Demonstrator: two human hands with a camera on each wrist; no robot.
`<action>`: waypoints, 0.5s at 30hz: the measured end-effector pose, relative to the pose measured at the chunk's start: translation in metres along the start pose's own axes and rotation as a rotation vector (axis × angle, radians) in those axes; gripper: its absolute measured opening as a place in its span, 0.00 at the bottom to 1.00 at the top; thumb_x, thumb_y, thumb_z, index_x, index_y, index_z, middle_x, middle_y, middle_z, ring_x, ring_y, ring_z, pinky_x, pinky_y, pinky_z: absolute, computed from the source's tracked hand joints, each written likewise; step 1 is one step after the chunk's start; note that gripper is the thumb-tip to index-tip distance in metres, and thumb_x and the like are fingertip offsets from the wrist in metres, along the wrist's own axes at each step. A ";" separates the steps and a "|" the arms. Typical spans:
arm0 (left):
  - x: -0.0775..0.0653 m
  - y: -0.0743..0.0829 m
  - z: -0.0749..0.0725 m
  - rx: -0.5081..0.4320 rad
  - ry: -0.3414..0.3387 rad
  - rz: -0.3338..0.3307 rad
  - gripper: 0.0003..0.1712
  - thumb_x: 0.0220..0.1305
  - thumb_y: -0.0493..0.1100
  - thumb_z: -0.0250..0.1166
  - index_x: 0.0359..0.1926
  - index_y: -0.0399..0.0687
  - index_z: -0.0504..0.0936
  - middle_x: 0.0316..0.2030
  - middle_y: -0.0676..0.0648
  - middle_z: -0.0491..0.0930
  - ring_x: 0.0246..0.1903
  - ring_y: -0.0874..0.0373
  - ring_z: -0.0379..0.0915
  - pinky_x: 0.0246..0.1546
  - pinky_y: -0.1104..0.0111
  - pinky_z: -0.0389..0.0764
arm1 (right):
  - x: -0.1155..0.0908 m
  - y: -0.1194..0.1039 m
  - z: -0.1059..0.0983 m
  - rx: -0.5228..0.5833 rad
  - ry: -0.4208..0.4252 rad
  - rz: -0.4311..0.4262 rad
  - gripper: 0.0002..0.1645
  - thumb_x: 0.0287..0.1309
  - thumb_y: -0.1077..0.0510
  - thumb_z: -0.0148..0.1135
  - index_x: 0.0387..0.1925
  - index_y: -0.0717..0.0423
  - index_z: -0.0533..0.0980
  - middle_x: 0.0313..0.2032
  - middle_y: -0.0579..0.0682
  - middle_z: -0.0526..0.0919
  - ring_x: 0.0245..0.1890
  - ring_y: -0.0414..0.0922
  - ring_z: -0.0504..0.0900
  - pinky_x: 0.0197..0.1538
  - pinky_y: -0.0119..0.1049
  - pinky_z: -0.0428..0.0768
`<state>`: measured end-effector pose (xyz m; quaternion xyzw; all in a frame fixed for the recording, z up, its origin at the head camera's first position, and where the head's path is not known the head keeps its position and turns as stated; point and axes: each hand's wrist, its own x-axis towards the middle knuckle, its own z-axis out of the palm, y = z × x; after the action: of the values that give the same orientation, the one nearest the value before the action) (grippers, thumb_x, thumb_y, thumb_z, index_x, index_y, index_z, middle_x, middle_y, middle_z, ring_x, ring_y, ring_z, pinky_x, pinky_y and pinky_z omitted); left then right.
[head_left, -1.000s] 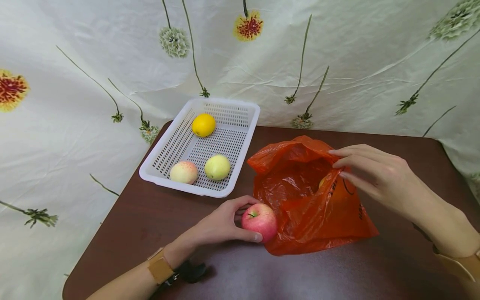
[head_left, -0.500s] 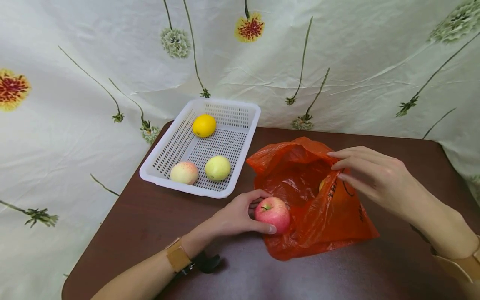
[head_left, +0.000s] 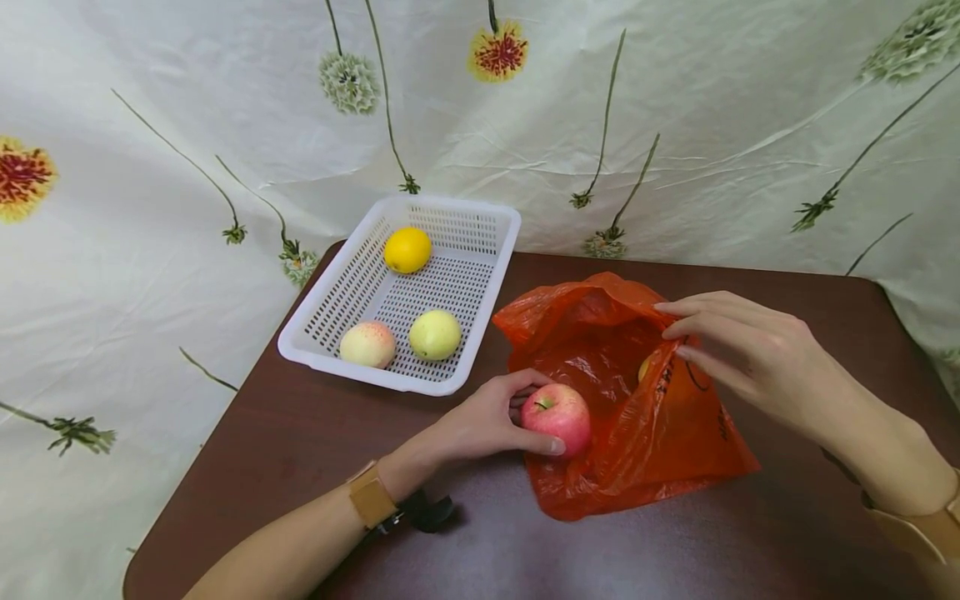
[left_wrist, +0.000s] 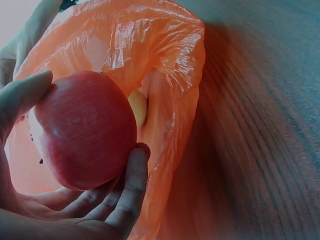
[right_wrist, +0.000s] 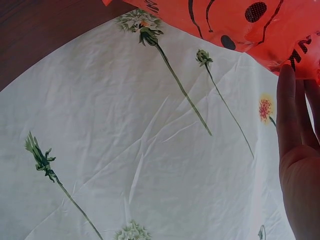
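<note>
A red apple (head_left: 557, 419) is gripped in my left hand (head_left: 491, 421), thumb on the near side and fingers behind it. It overlaps the mouth of an orange-red plastic bag (head_left: 660, 433) in the head view. My right hand (head_left: 772, 358) pinches the bag's right rim between thumb and fingers, holding the mouth spread. Inside the bag a yellow fruit (left_wrist: 138, 107) shows past the apple in the left wrist view; most of it is hidden. Dark printing marks the bag's outside in the right wrist view, where the right hand's fingers (right_wrist: 286, 110) reach its edge.
Left of the bag stands a white slotted basket (head_left: 408, 385) with a yellow lemon-like fruit (head_left: 407, 250), a pale peach (head_left: 367, 345) and a yellow-green round fruit (head_left: 435, 335). The dark brown table (head_left: 300, 450) meets a flower-printed cloth (head_left: 675, 92) at the back.
My left hand has carried the apple rightward and slightly away from me, from the bag's left edge to over its mouth. The right hand has stayed nearly still at the rim.
</note>
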<state>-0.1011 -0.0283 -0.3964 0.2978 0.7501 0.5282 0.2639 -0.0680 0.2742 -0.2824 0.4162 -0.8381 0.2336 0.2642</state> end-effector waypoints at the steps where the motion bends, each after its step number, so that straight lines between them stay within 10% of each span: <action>1: 0.001 0.000 0.000 0.005 0.004 0.001 0.32 0.46 0.53 0.74 0.52 0.58 0.72 0.45 0.55 0.77 0.44 0.60 0.75 0.44 0.61 0.77 | 0.000 0.000 0.000 -0.002 0.000 0.001 0.24 0.64 0.41 0.49 0.36 0.55 0.81 0.47 0.52 0.81 0.45 0.49 0.78 0.56 0.23 0.64; 15: 0.013 0.005 0.000 0.013 -0.008 0.003 0.32 0.45 0.55 0.74 0.52 0.59 0.72 0.45 0.55 0.77 0.44 0.61 0.74 0.43 0.63 0.77 | 0.000 0.000 0.000 -0.001 0.007 -0.018 0.23 0.64 0.42 0.49 0.36 0.55 0.81 0.47 0.53 0.81 0.45 0.50 0.78 0.56 0.24 0.65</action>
<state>-0.1089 -0.0178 -0.3928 0.3027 0.7520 0.5226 0.2640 -0.0684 0.2740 -0.2823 0.4226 -0.8336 0.2321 0.2696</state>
